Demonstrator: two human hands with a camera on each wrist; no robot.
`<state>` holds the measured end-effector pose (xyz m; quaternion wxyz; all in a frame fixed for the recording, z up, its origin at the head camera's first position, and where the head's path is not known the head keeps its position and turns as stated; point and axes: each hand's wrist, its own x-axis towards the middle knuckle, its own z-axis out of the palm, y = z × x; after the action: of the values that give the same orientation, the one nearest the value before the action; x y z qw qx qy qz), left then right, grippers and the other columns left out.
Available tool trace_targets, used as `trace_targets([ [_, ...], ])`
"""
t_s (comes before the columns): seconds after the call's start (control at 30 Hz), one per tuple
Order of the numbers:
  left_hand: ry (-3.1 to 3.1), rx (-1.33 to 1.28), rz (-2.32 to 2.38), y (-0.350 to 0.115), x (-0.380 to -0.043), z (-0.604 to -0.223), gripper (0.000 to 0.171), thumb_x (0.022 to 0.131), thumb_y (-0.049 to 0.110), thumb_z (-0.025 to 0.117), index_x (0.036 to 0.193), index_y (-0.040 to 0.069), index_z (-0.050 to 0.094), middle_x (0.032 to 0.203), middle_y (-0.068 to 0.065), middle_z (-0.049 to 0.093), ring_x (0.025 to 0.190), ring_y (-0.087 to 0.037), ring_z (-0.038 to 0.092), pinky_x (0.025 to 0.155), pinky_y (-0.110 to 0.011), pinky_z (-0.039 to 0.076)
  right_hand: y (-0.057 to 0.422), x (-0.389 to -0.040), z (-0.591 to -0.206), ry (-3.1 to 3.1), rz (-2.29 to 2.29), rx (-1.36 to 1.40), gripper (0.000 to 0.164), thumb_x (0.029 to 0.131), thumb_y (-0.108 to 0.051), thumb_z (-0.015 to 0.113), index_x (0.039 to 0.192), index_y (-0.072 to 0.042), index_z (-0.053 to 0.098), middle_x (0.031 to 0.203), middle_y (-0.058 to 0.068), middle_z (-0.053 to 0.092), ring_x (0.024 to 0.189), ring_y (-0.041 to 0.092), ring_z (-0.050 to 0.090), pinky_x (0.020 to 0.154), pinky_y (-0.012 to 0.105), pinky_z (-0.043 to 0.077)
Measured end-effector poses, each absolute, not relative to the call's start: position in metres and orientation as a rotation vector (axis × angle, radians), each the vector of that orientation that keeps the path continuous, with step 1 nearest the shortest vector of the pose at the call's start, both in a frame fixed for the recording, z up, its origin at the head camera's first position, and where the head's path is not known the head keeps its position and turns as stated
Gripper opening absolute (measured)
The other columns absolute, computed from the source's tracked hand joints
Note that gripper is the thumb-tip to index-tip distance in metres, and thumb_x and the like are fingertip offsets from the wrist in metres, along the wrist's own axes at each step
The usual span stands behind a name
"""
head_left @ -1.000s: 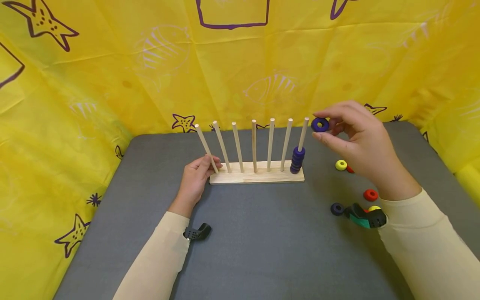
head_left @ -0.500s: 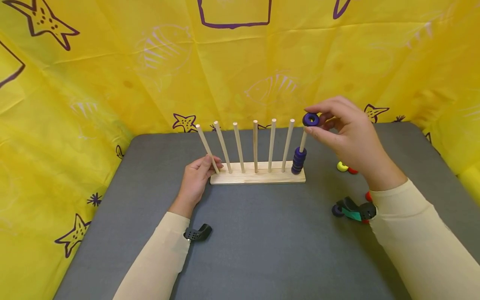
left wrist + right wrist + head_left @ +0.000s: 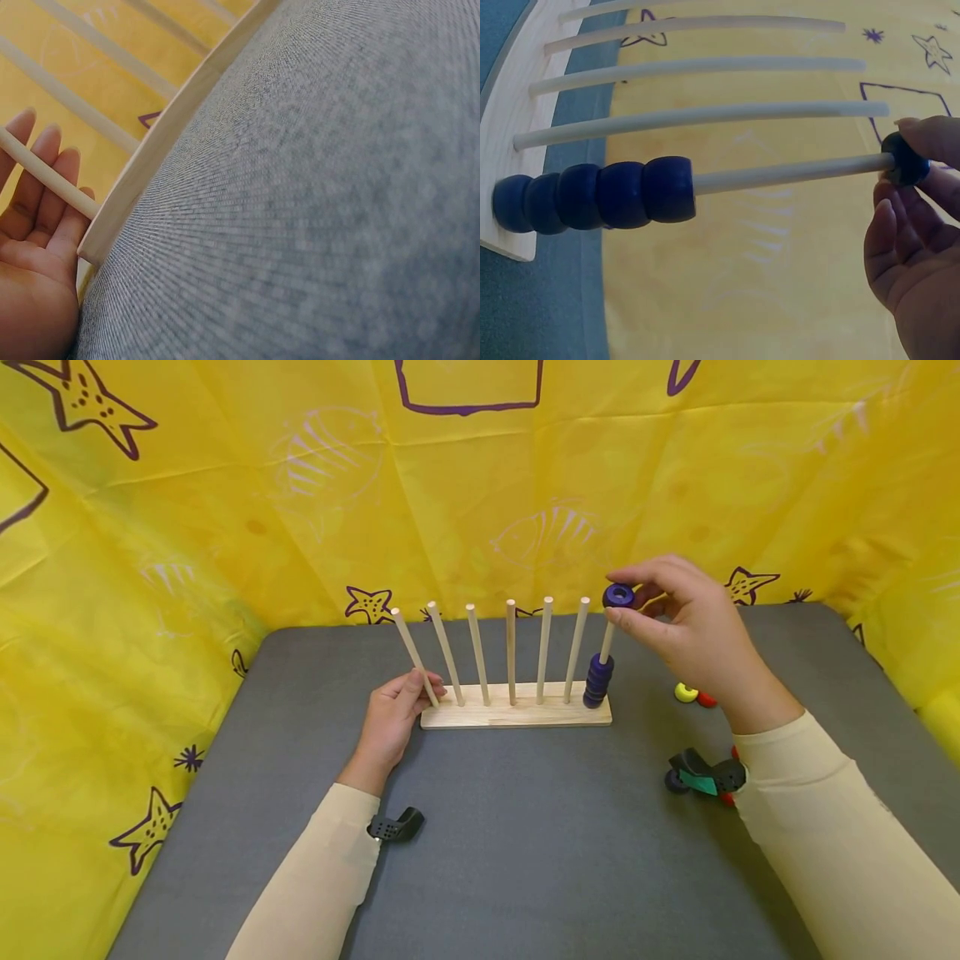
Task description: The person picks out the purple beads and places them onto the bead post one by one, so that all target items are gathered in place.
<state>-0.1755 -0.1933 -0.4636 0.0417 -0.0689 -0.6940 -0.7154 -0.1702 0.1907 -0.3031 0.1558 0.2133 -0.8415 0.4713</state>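
A wooden peg rack (image 3: 517, 717) with a row of upright pegs stands on the table. At its left end my left hand (image 3: 390, 714) holds the outermost peg (image 3: 414, 656) low down, thumb in front and fingers behind; the left wrist view shows those fingers (image 3: 49, 180) beside the peg. My right hand (image 3: 693, 631) pinches a dark blue ring (image 3: 618, 596) between thumb and fingers. That ring sits at the tip of the rightmost peg (image 3: 795, 171), and the peg's end meets its hole. Several blue rings (image 3: 592, 196) are stacked at the bottom of the same peg.
Right of the rack lie a yellow ring (image 3: 686, 692) and a red ring (image 3: 707, 699). Nearer me, another dark blue ring (image 3: 676, 781) and red ones are partly hidden by the right wrist's camera mount (image 3: 705, 774). A yellow patterned cloth (image 3: 480, 510) hangs behind the grey table (image 3: 517, 843).
My right hand has moved left with the blue ring, from beside the rightmost peg onto its tip, and the ring has tilted flatter. The left hand has stayed on the rack.
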Motion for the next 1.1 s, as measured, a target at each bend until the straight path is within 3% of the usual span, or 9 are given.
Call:
trace_targets([
  [0.33, -2.133, -0.215, -2.178, -0.193, -0.175, -0.464, 0.049, 0.116, 0.033, 0.056, 0.12, -0.014, 0.071, 0.107, -0.014, 0.076, 0.112, -0.033, 0.071, 0.098, -0.035, 0.058, 0.194, -0.173, -0.308, -2.443, 1.374, 0.579, 0.034, 0.1, -0.007, 0.082, 0.134, -0.008, 0.076, 0.121, 0.005, 0.069, 0.106, 0.016, 0.059, 0.087, 0.019, 0.051],
  [0.73, -2.125, -0.209, -2.181, -0.192, -0.175, -0.462, 0.048, 0.117, 0.027, 0.054, 0.12, -0.018, 0.07, 0.111, -0.017, 0.075, 0.111, -0.029, 0.071, 0.1, -0.037, 0.057, 0.197, -0.169, -0.303, -2.448, 1.381, 0.54, 0.028, 0.103, -0.015, 0.08, 0.131, -0.01, 0.076, 0.126, 0.003, 0.069, 0.108, 0.015, 0.06, 0.089, 0.026, 0.047],
  [1.1, -2.122, -0.199, -2.175, -0.191, -0.175, -0.461, 0.045, 0.118, 0.025, 0.053, 0.119, -0.017, 0.07, 0.11, -0.016, 0.075, 0.11, -0.029, 0.071, 0.1, -0.039, 0.057, 0.202, -0.167, -0.302, -2.382, 1.539, 0.568, 0.028, 0.104, -0.009, 0.078, 0.131, -0.008, 0.075, 0.126, 0.005, 0.071, 0.109, 0.02, 0.065, 0.088, 0.023, 0.052],
])
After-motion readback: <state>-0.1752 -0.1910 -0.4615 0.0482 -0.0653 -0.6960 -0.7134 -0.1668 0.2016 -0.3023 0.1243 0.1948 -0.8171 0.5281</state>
